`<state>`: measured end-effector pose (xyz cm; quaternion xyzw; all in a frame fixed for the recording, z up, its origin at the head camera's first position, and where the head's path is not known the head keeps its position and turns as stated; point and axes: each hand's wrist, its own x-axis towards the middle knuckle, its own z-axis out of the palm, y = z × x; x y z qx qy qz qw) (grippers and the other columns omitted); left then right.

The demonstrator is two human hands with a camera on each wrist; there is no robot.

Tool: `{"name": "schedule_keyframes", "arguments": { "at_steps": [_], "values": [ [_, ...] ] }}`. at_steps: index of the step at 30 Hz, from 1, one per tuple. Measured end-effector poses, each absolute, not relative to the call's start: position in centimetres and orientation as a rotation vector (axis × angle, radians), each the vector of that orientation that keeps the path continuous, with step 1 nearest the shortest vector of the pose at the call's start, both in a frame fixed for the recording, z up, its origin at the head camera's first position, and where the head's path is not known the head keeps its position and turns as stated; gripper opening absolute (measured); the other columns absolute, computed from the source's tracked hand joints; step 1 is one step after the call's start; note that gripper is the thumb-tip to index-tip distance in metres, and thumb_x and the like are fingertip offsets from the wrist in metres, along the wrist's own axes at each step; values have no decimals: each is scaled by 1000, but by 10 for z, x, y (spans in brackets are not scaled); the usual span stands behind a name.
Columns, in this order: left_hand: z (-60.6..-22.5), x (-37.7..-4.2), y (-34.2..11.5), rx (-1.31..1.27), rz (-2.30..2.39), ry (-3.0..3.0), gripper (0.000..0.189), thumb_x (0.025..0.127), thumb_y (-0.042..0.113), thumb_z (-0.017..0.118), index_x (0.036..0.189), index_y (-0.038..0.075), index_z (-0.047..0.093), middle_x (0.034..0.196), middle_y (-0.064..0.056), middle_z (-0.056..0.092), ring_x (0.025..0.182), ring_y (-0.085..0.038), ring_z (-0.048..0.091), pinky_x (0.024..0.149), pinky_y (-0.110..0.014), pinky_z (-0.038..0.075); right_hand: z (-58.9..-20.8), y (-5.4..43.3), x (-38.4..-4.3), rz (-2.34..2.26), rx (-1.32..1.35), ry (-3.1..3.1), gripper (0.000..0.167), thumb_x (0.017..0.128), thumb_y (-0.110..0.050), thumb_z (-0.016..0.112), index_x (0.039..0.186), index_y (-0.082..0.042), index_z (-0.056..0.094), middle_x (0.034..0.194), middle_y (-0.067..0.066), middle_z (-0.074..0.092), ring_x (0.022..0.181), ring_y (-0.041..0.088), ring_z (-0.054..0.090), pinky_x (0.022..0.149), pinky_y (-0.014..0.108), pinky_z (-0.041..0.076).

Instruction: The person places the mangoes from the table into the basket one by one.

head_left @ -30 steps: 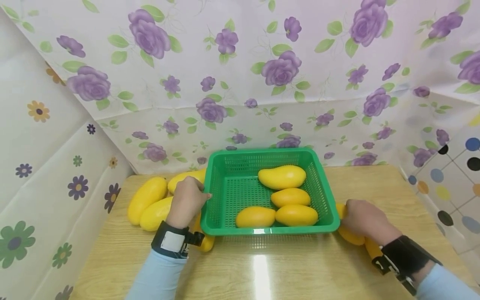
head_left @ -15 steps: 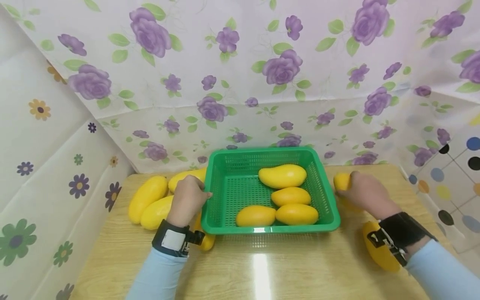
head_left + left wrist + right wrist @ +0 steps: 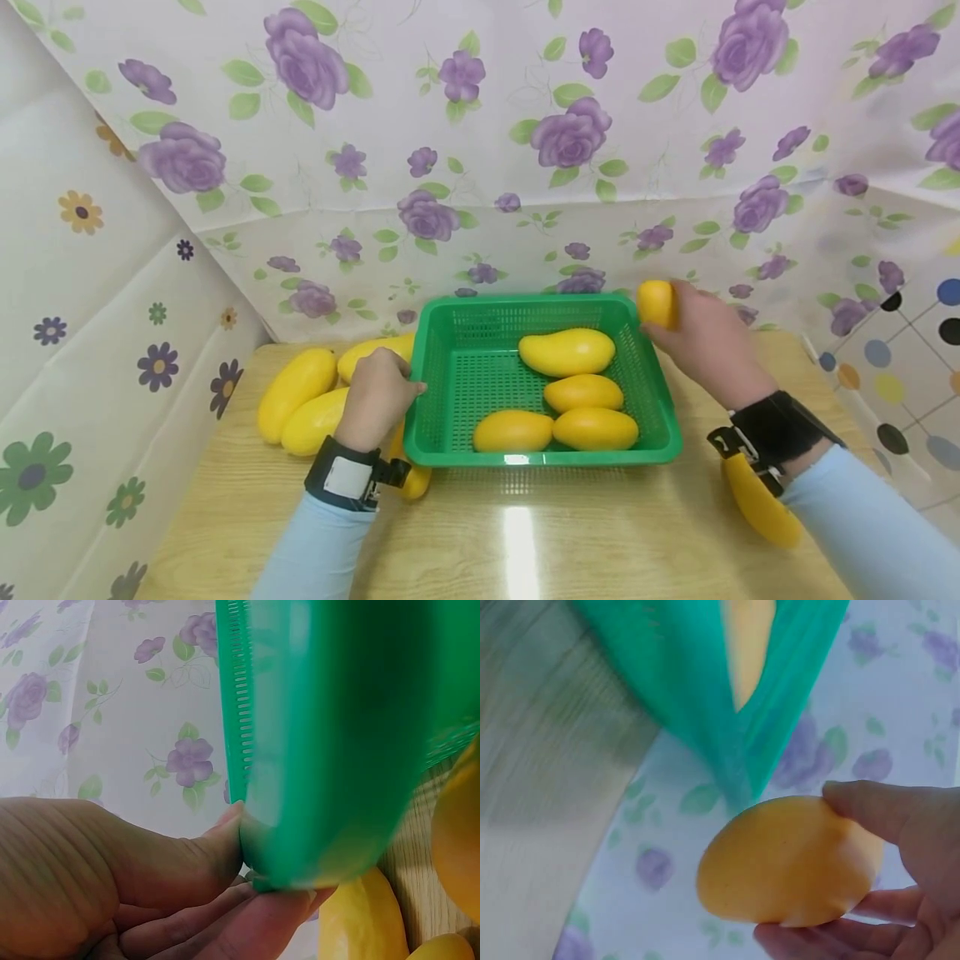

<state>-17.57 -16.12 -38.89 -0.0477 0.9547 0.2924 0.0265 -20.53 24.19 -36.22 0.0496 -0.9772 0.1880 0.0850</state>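
A green plastic basket (image 3: 542, 459) stands on the wooden table with several yellow mangoes inside, such as the mango (image 3: 567, 352) at its back right. My left hand (image 3: 377, 398) pinches the basket's left rim; the left wrist view shows thumb and fingers on the green rim (image 3: 300, 825). My right hand (image 3: 708, 340) grips a mango (image 3: 657, 303), raised at the basket's back right corner. In the right wrist view the thumb lies on top of this mango (image 3: 787, 862) and the fingers are underneath.
Several mangoes (image 3: 296, 395) lie left of the basket, one (image 3: 415, 482) partly under my left wrist. Another mango (image 3: 761, 504) lies on the table (image 3: 600, 533) below my right wrist. Flowered sheets (image 3: 495, 150) hang behind and at both sides.
My right hand has picked up a mango from beside the basket and raised it toward the back right corner. The left hand stays on the rim.
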Motion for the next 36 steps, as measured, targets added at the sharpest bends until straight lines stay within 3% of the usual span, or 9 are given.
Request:
{"name": "schedule_keyframes", "arguments": {
  "at_steps": [10, 19, 28, 36],
  "values": [
    [-387, -175, -161, -150, 894, 2957, 31, 75, 18, 78, 96, -3, 71, 93, -14, 70, 74, -20, 62, 58, -28, 51, -358, 164, -219, 736, 579, -2983, 73, 80, -40, 72, 140, -15, 39, 108, 3, 62, 82, 17, 60, 67, 31, 53],
    [-388, -175, -160, -143, 893, 2961, 26, 75, 17, 78, 91, -2, 72, 85, -11, 70, 69, -18, 61, 54, -26, 48, -374, 110, -228, 616, 999, -3107, 68, 80, -34, 73, 138, -17, 43, 120, -4, 59, 95, 10, 56, 86, 30, 49],
    [-385, -175, -159, -154, 879, 2957, 29, 76, 18, 77, 95, -3, 72, 92, -13, 70, 75, -20, 63, 60, -31, 52, -388, 85, -226, 586, 1094, -3172, 70, 81, -36, 72, 140, -17, 41, 118, -4, 60, 93, 8, 53, 80, 24, 47],
    [-387, -175, -159, -161, 867, 2948, 32, 77, 18, 77, 99, -3, 71, 99, -16, 70, 83, -23, 66, 66, -35, 55, -401, 74, -224, 572, 1168, -3236, 70, 82, -31, 70, 141, -14, 39, 117, -4, 60, 90, 9, 55, 80, 26, 46]
  ]
}}
